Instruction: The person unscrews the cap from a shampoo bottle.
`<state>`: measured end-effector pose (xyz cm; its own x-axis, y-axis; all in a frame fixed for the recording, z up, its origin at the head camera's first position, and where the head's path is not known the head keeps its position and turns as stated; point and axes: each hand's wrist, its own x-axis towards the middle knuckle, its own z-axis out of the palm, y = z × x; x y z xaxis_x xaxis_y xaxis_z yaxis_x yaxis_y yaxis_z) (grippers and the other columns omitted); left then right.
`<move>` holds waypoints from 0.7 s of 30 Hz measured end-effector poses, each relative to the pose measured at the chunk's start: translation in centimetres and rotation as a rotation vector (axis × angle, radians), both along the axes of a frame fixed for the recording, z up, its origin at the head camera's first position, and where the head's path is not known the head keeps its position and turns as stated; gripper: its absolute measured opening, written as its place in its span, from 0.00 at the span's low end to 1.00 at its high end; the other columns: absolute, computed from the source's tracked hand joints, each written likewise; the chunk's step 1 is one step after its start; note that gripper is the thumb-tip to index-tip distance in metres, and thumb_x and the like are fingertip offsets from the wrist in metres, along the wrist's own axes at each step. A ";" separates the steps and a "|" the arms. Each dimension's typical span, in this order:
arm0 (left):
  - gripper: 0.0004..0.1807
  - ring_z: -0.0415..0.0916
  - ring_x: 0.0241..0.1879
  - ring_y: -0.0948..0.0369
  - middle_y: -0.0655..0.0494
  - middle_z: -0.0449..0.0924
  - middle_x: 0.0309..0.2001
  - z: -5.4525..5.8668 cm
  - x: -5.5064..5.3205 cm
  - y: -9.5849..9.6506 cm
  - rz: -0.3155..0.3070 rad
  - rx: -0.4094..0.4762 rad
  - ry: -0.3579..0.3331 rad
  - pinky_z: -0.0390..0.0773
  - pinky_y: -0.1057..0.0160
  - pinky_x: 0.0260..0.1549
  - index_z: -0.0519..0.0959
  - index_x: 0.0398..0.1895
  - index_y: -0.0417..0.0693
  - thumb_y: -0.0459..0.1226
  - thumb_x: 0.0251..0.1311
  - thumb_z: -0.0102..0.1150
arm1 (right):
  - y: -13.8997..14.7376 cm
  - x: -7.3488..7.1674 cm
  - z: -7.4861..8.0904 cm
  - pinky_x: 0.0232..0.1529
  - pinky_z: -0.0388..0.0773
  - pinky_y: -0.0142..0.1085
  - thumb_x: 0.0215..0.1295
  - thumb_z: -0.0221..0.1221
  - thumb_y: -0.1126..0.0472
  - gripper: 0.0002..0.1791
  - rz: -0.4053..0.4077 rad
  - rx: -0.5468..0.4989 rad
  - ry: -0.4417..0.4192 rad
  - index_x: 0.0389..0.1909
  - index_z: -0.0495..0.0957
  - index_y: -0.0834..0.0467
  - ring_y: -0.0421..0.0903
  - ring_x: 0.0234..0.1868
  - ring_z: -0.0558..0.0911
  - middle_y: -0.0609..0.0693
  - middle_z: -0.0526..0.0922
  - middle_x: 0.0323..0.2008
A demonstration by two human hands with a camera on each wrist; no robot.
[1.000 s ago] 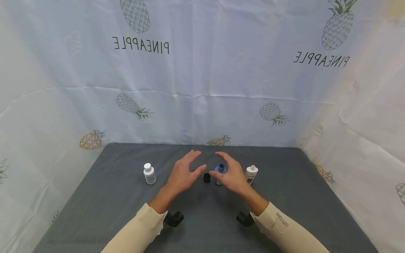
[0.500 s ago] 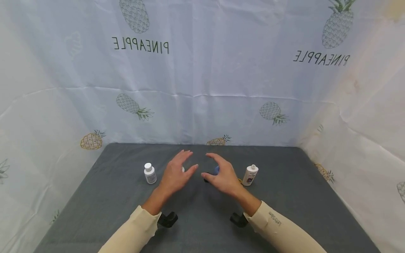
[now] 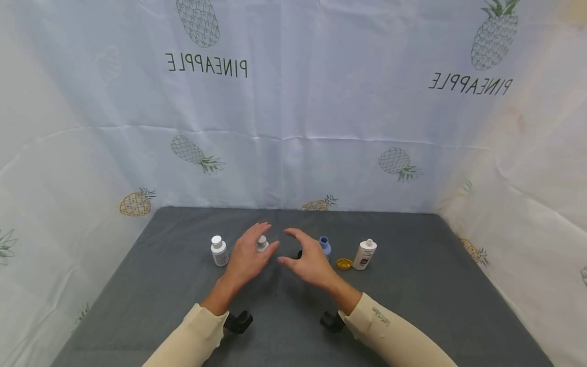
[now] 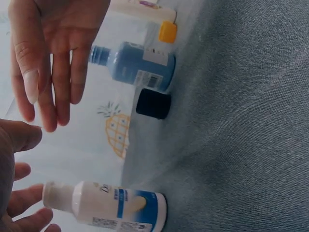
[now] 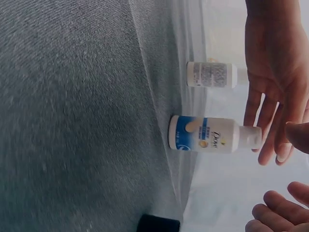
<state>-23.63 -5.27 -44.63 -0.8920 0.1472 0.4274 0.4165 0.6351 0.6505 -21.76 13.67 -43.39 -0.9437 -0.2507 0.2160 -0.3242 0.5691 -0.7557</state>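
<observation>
My left hand (image 3: 244,259) hangs over the table with nothing in it, fingers and thumb spread apart. Just behind its fingers stands a white Dove bottle (image 3: 262,243), its blue-and-white label plain in the right wrist view, partly covered by the hand in the head view. Facing it is my right hand (image 3: 313,261), also holding nothing, thumb apart from the fingers. It partly hides a black cap (image 3: 299,254) on the table and an uncapped blue bottle (image 3: 325,246). The left wrist view shows the cap standing beside the blue bottle's base.
A small white bottle (image 3: 219,252) with a white cap stands at the left. Right of the blue bottle lies a yellow cap (image 3: 344,264), next to a cream-white bottle (image 3: 365,255) with its neck uncovered. A pineapple-print curtain (image 3: 293,102) closes off the back.
Both hands have shifted left together, still apart and holding nothing. The Dove bottle's top, the blue bottle's neck and the yellow cap now show from behind them. The bottles have stayed put.
</observation>
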 end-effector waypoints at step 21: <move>0.27 0.76 0.68 0.41 0.38 0.79 0.67 -1.5 0.1 -1.2 0.053 0.039 -0.112 0.75 0.39 0.67 0.77 0.67 0.37 0.40 0.69 0.66 | -2.9 -1.4 -3.3 0.73 0.72 0.58 0.65 0.71 0.57 0.37 0.027 -0.063 -0.085 0.72 0.70 0.61 0.58 0.74 0.74 0.59 0.77 0.71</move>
